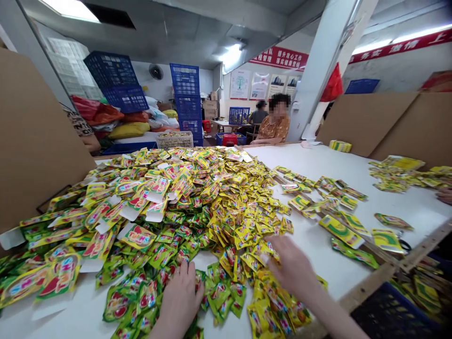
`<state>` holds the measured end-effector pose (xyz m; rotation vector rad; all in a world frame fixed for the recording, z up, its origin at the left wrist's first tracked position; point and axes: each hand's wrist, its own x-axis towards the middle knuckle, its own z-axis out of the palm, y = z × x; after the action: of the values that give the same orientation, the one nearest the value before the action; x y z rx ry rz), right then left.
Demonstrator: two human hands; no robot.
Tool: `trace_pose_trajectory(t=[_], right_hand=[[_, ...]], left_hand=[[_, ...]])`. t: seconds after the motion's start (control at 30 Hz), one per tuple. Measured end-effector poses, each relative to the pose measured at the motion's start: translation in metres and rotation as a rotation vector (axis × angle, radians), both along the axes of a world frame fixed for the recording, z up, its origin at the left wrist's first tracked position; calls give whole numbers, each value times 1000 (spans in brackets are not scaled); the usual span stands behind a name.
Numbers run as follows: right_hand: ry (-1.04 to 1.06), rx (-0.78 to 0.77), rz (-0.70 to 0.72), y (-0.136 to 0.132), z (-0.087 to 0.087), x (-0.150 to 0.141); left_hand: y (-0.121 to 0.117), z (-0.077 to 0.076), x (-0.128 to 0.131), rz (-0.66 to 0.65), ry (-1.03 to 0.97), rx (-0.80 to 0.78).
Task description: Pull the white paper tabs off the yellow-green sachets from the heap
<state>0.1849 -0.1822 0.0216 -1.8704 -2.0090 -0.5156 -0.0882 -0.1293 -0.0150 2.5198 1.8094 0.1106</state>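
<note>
Packets of glossy green plastic (pixel 118 301) and packets of shiny yellow plastic (pixel 261 315), too many to count, lie heaped on one flat white table (pixel 303 157); four rectangular paper posters (pixel 240 84) hang on the room's far wall. Left hand (pixel 180 292), thumb and fingers apart, is at the green packets; right hand (pixel 293 266), blurred, is over yellow ones, its grip unclear.

Cool white light falls over us here from the ceiling panel (pixel 72 9) and a far lamp (pixel 231 56) flaring into haze, with a pale sheen on the tabletop (pixel 425 209), the right hand (pixel 293 266) blurred, and the pillar (pixel 330 61) slanting in wide-angle distortion.
</note>
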Motion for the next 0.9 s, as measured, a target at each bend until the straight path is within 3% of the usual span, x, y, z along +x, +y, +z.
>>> trace_pose_trajectory(t=[0.07,0.13,0.23,0.3,0.43,0.5,0.57,0.63,0.7,0.8,0.9], right_hand=[[-26,-137,38,3,-25,-28],[-32,-150,5,3,-40,-42],[145,-39,78,2,-39,-42],[457,-52,191,1,-28,-45],[1181,-582,416,3,-7,-82],[1209,-719,500,6,-2,-103],[1010,-652,536,9,1,-115],[813,-569,557,10,2,-118],[777,-516,536,9,-2,-119],[1097,-463,411,9,-14,-121],[1606,-615,427,13,-26,-126]], left_hand=[[-2,1,-3,-2,-35,-75],[-4,7,-11,10,-122,-146],[-3,14,-26,37,-240,-215],[-1,13,-36,69,-419,-276],[-7,8,-42,129,-947,-473],[-15,9,-39,191,-1160,-595],[-21,14,-35,242,-1309,-709],[-25,19,-32,197,-1387,-767],[-24,23,-29,114,-1434,-774],[-22,24,-22,83,-1510,-771],[-20,25,-12,29,-1481,-711]])
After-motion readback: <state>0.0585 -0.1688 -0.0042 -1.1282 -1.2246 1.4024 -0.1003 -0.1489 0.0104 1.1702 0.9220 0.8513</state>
